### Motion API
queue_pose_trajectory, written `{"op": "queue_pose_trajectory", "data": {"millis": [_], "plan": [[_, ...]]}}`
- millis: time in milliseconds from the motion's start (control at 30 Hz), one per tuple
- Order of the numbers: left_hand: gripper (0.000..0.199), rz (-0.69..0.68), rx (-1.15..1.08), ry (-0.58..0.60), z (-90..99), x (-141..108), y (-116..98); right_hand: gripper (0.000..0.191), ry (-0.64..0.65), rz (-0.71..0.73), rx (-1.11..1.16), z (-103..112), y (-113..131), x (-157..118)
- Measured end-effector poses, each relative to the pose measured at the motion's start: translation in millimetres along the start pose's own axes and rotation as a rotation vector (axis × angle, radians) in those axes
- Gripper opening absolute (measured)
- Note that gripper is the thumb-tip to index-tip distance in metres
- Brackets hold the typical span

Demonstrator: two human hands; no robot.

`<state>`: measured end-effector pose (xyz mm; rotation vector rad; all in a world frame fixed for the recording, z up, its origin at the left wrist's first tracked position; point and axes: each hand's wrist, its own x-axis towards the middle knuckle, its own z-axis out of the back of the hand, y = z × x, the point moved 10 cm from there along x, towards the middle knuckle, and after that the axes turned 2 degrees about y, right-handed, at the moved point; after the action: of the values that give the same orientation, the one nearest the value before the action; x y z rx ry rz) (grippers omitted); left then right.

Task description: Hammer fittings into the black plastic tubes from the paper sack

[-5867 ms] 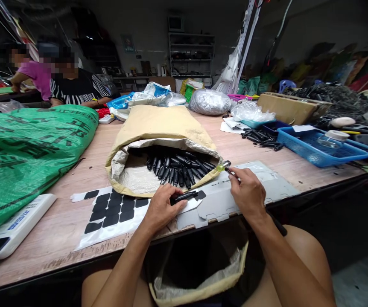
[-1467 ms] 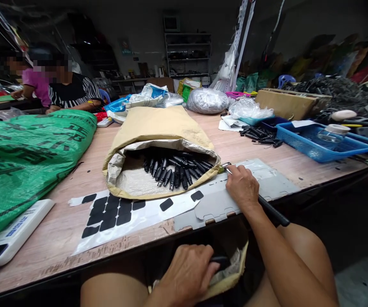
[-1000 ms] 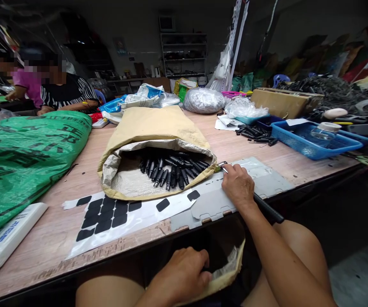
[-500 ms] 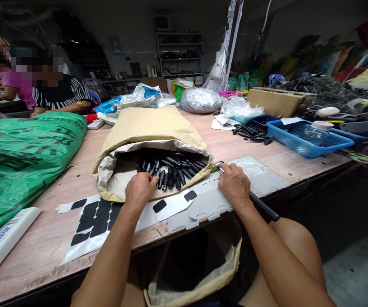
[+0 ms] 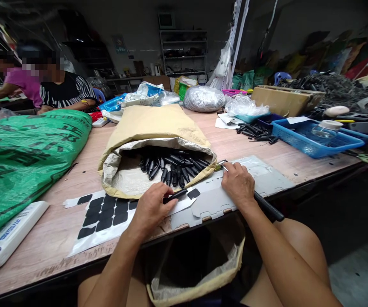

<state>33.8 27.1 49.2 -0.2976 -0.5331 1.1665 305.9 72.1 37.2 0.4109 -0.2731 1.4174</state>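
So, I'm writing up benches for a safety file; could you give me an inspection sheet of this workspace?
Surface: wood-patterned table, scuffed along its front edge.
Work items: black parts in an open yellow sack; black squares on a white sheet.
Clutter: green sack, blue tray, plastic bag.
Left hand: grips one black part over the sheet.
Right hand: holds a black-handled tool.
Cables: a cord hangs at upper right.
Surroundings: person in striped top, person in purple top, shelving rack.

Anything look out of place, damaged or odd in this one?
Some wear: the tabletop looks scuffed along its front edge, below the white sheet of black patches. The grey board has a notched front edge, perhaps by design. Loose black parts lie heaped beside the blue tray, untidy but possibly deliberate.
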Motion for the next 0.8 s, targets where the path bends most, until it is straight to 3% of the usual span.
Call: {"op": "queue_pose_trajectory", "data": {"millis": [300, 467, 533, 633, 800], "plan": [[0.01, -0.009, -0.11, -0.024, -19.3, 1, 3, 0.033, 0.059, -0.032, 0.052, 0, -5, 6], [0.009, 0.041, -0.192, 0.009, -22.5, 2, 12, 0.036, -0.033, -0.082, 0.31, 39, -9, -3], [0.011, 0.052, -0.207, 0.014, -23.4, 2, 14, 0.035, -0.056, -0.03, 0.548, 55, 5, -17], [0.01, 0.06, -0.212, 0.008, -24.0, 2, 15, 0.032, 0.031, 0.148, 0.857, 66, 46, -43], [0.01, 0.035, -0.201, -0.014, -23.0, 1, 13, 0.035, 0.104, 0.35, 0.862, 66, 103, -81]]}}
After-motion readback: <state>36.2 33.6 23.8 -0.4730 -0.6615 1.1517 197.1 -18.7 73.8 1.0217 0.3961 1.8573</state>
